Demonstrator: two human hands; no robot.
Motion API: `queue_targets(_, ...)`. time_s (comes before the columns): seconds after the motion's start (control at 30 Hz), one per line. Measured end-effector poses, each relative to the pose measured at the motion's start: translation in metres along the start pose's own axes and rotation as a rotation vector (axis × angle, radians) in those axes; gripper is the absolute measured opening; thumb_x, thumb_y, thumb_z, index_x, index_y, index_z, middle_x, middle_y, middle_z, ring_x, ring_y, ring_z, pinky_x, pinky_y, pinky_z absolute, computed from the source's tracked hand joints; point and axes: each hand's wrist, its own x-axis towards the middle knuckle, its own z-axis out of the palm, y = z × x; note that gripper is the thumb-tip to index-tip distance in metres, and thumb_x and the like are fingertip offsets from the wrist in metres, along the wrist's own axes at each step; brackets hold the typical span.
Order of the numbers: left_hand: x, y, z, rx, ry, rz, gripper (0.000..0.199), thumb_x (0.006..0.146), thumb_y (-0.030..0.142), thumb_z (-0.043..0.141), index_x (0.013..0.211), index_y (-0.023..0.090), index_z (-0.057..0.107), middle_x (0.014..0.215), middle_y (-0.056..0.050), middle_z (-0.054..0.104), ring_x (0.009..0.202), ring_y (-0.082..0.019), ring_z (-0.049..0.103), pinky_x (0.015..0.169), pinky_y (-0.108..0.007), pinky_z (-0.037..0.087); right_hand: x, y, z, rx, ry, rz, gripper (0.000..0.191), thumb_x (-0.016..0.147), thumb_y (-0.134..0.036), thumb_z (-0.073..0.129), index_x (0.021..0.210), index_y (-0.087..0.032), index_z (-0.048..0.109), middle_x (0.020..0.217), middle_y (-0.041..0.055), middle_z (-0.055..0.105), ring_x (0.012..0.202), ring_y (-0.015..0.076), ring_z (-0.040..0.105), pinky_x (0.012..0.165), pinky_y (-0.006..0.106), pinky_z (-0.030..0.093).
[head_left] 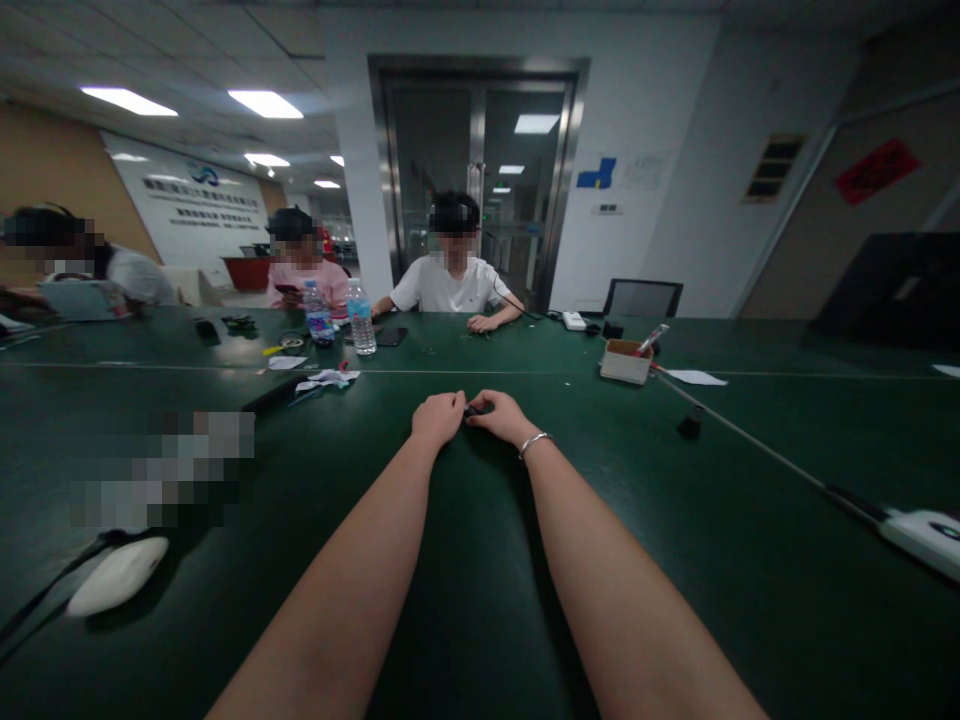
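My two hands meet over the dark green table [480, 560], with both arms stretched forward. A small dark object [471, 410] shows in the gap between them; it is too small to name. My right hand [501, 412], with a silver bracelet at the wrist, pinches this object between thumb and fingers. My left hand [439, 416] is closed, its knuckles towards me, right against the object's other end. Its fingertips are hidden, so whether it grips the same object cannot be made out.
Water bottles [361, 318] and papers [328, 379] lie ahead on the left. A small box [625, 362] holding a pen-like item stands ahead right, near a black object [690, 424]. A white mouse-shaped thing [118, 577] lies near left. Three people sit beyond.
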Motion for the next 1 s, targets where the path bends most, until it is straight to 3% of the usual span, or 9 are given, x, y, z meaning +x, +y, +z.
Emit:
queue_targets(0.2, 0.003, -0.006, 0.003, -0.114, -0.002, -0.050, 0.046, 0.081, 0.055, 0.041, 0.063, 0.020, 0.065, 0.063, -0.008, 0.064, 0.062, -0.019, 0.057, 0.059, -0.026, 0.036, -0.001, -0.002, 0.000, -0.008, -0.001, 0.006, 0.021, 0.058, -0.019, 0.074, 0.076, -0.017, 0.063, 0.080, -0.0005, 0.063, 0.074, 0.0134, 0.057, 0.074, 0.027, 0.044)
queue_targets(0.4, 0.000, -0.002, 0.002, -0.108, 0.069, 0.078, 0.030, 0.082, 0.049, 0.047, 0.077, 0.024, 0.062, 0.070, -0.002, 0.063, 0.063, -0.016, 0.053, 0.058, -0.025, 0.034, -0.001, -0.001, 0.001, 0.009, 0.012, 0.001, 0.020, 0.058, -0.018, 0.074, 0.074, -0.016, 0.062, 0.077, -0.0012, 0.061, 0.074, 0.0126, 0.056, 0.075, 0.027, 0.044)
queue_targets(0.63, 0.005, -0.008, 0.005, -0.258, 0.011, 0.054, 0.037, 0.083, 0.049, 0.044, 0.069, 0.020, 0.061, 0.058, 0.000, 0.059, 0.057, -0.014, 0.052, 0.057, -0.025, 0.037, -0.002, -0.003, 0.000, 0.037, -0.004, 0.034, 0.020, 0.058, -0.017, 0.073, 0.075, -0.017, 0.062, 0.077, -0.0016, 0.062, 0.072, 0.0122, 0.056, 0.072, 0.026, 0.044)
queue_targets(0.83, 0.009, -0.015, 0.012, -0.354, -0.034, 0.089, 0.020, 0.077, 0.036, 0.054, 0.079, 0.019, 0.066, 0.071, -0.002, 0.066, 0.064, -0.014, 0.057, 0.061, -0.025, 0.041, -0.003, -0.001, -0.001, 0.042, 0.017, 0.048, 0.020, 0.058, -0.020, 0.073, 0.074, -0.016, 0.061, 0.075, -0.0014, 0.061, 0.068, 0.0117, 0.055, 0.065, 0.024, 0.043)
queue_targets(1.0, 0.010, -0.017, 0.012, -0.357, -0.055, 0.097, 0.027, 0.077, 0.043, 0.054, 0.081, 0.019, 0.065, 0.070, -0.002, 0.065, 0.063, -0.015, 0.057, 0.062, -0.026, 0.041, -0.003, 0.001, 0.000, 0.060, 0.010, 0.063, 0.021, 0.058, -0.022, 0.073, 0.075, -0.016, 0.061, 0.075, -0.0018, 0.061, 0.064, 0.0108, 0.055, 0.060, 0.023, 0.043)
